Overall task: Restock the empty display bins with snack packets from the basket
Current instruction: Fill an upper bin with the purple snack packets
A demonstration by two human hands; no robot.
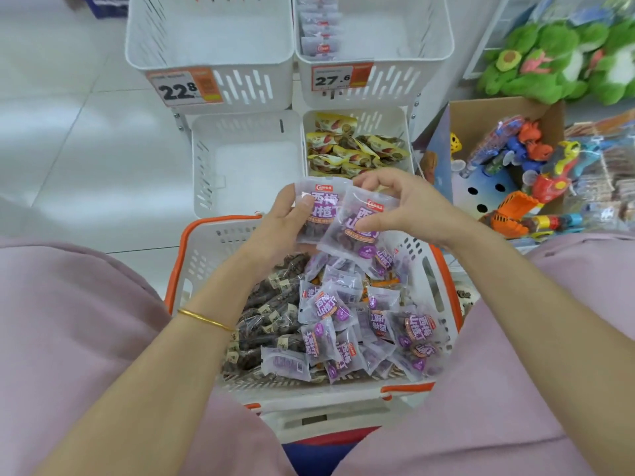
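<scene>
A white basket with an orange rim (178,266) sits in front of me, full of purple snack packets (347,324) and dark wrapped snacks (268,314). My left hand (278,225) holds one purple packet (318,204) above the basket's far edge. My right hand (405,207) pinches a second purple packet (357,235) that overlaps the first. Beyond them, the lower left display bin (206,166) is empty. The upper left bin (206,39) is empty too. The upper right bin (405,32) holds a row of purple packets (321,32).
The lower right bin (388,121) is filled with yellow snack packets (350,149). Price tags reading 22.8 (182,89) and 27.6 (338,79) hang on the upper bins. A cardboard box of plastic toys (515,159) and green plush toys (556,60) stand to the right.
</scene>
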